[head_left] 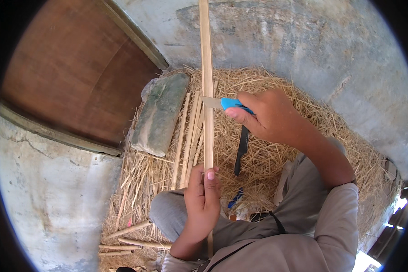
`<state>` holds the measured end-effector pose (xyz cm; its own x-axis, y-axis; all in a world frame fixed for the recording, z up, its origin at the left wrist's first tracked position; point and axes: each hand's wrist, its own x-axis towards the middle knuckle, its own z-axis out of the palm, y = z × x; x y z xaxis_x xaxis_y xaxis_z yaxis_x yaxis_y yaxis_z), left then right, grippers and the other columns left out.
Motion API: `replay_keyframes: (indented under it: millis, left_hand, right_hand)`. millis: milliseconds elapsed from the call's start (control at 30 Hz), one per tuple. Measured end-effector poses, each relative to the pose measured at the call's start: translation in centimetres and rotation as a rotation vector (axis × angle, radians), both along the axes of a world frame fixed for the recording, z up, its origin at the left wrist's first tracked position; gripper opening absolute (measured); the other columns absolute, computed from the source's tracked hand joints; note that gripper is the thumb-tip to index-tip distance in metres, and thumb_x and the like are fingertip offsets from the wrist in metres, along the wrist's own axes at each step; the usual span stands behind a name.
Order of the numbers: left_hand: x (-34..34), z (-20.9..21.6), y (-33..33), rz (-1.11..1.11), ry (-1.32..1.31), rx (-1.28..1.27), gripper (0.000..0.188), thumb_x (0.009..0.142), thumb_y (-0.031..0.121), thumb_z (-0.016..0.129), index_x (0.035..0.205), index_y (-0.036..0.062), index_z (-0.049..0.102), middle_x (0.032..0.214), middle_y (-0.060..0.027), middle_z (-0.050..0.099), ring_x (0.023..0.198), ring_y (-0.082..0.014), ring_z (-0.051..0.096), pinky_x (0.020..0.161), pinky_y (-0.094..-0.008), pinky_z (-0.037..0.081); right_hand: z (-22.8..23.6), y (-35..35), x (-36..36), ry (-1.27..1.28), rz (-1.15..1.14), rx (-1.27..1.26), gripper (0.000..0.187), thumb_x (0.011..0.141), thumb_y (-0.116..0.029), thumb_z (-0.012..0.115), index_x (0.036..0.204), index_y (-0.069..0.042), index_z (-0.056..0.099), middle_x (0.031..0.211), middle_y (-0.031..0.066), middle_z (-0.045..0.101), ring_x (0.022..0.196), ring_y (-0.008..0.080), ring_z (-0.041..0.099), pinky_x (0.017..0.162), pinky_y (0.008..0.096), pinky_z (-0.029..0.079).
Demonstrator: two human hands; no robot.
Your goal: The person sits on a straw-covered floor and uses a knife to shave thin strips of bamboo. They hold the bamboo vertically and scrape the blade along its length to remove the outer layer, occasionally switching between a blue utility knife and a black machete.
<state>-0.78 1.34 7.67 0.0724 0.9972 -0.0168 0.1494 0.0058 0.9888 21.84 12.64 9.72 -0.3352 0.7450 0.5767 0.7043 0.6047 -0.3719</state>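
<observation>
A long, pale bamboo strip runs upright through the middle of the view, from the top edge down past my lap. My left hand is closed round its lower part, thumb lying on top. In my right hand is a blue-handled utility knife, gripped with the thumb along the handle. Its blade points left and lies across the strip, well above my left hand. Whether the edge bites into the bamboo I cannot tell.
A greyish-green block rests at the left, beside several narrow bamboo strips. Straw-like shavings cover the floor, with a black knife on them. Bamboo sticks lie lower left. A concrete wall and brown panel bound the space.
</observation>
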Motion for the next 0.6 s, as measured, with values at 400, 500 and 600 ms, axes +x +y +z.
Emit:
replay_keyframes:
  millis: [400,500,600]
  left_hand:
    - [0.8,0.4,-0.2,0.005,0.022,0.016,0.025,0.11,0.029,0.046,0.11,0.0052,0.053,0.065,0.0074,0.037,0.053,0.0003,0.03,0.046,-0.0192,0.023]
    - [0.7,0.3,-0.2,0.004,0.022,0.016,0.024,0.11,0.029,0.046,0.11,0.0061,0.053,0.065,0.0077,0.037,0.053,0.0007,0.03,0.045,-0.0187,0.022]
    - [0.7,0.8,-0.3,-0.018,-0.02,-0.02,0.024,0.11,0.025,0.045,0.11,0.0036,0.054,0.069,0.0054,0.043,0.057,-0.0008,0.036,0.049,-0.0189,0.029]
  right_hand:
    - [0.7,1.4,1.4,-0.062,-0.117,0.126,0.05,0.098,-0.054,0.057,0.082,-0.007,0.066,0.05,0.0095,0.055,0.041,0.0275,0.054,0.043,0.0398,0.04]
    - [0.9,1.6,1.3,-0.064,-0.134,0.138,0.051,0.098,-0.055,0.057,0.082,-0.008,0.067,0.051,0.0086,0.056,0.042,0.0265,0.055,0.043,0.0384,0.04]
    - [0.5,2.1,1.6,-0.039,-0.151,0.224,0.049,0.098,-0.054,0.056,0.081,-0.009,0.066,0.051,0.0073,0.055,0.041,0.0252,0.053,0.043,0.0369,0.039]
